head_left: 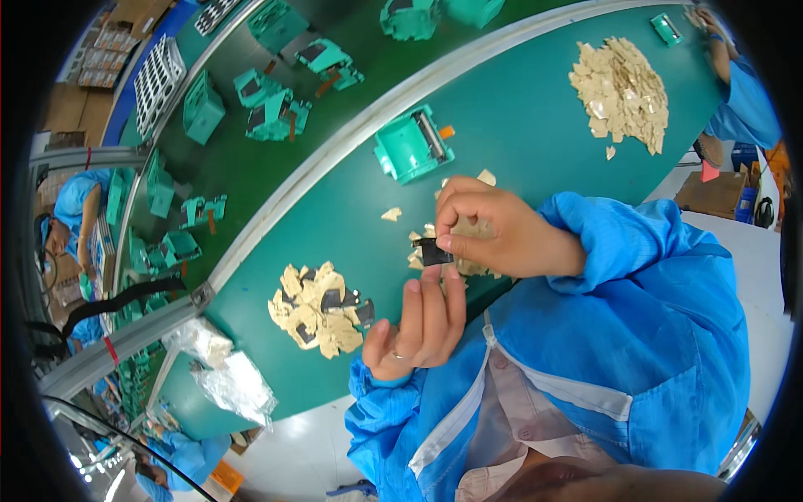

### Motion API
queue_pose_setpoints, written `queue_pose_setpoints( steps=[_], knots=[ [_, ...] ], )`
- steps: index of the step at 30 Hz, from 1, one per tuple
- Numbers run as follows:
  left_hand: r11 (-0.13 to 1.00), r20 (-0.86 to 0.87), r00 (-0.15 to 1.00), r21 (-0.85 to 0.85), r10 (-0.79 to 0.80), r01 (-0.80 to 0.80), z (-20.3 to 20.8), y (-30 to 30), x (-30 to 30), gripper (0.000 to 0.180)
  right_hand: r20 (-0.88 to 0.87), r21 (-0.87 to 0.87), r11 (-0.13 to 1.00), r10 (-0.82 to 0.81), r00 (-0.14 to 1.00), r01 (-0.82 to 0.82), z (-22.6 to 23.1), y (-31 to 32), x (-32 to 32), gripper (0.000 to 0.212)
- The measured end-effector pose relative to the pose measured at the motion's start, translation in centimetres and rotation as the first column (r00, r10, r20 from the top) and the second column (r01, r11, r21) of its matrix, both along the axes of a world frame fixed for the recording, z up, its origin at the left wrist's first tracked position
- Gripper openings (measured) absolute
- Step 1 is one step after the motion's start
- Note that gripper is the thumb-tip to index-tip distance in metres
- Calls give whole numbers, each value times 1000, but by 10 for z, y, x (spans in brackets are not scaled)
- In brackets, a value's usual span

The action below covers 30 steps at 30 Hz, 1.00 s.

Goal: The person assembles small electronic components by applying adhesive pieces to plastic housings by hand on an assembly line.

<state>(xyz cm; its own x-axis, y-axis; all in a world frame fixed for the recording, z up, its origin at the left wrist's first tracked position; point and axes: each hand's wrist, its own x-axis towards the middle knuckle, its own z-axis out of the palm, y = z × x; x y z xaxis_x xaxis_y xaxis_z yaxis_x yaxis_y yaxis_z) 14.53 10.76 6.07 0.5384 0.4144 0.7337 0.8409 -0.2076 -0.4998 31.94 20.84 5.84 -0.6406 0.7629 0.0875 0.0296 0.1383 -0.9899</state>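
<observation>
A small black flat piece (437,253) is pinched between the thumb and forefinger of my right hand (502,230). From below, the fingertips of my left hand (422,326) reach up to the piece's lower edge; its fingers are stretched out and its thumb stands apart. Partly hidden under my hands lies a pile of tan pieces (478,268). To the left sits another pile of crumpled tan scraps (314,293), with several black bits mixed in. Just beyond my hands, a green plastic housing (391,155) with a dark roller bar and an orange tab rests on the table.
A large tan heap (623,96) and a small green part (667,29) lie at the far right, near a co-worker's sleeve (749,105). Clear plastic bags (234,385) lie at left. Beyond a metal rail (335,125), several green housings stand on another surface.
</observation>
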Motion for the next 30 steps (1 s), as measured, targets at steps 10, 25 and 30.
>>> queue_pose_setpoints(
  steps=[10,25,30],
  knots=[
    [910,196,938,-364,286,-201,16,-5,2,26,11,992,105,-637,771,73,31,223,43,57],
    [836,866,443,-409,231,365,25,-3,17,53,-398,-265,961,-35,917,-78,47,78,41,73],
    [662,937,-175,-74,302,746,35,-10,27,66,-470,-526,738,161,868,-422,38,-6,23,86]
  ],
)
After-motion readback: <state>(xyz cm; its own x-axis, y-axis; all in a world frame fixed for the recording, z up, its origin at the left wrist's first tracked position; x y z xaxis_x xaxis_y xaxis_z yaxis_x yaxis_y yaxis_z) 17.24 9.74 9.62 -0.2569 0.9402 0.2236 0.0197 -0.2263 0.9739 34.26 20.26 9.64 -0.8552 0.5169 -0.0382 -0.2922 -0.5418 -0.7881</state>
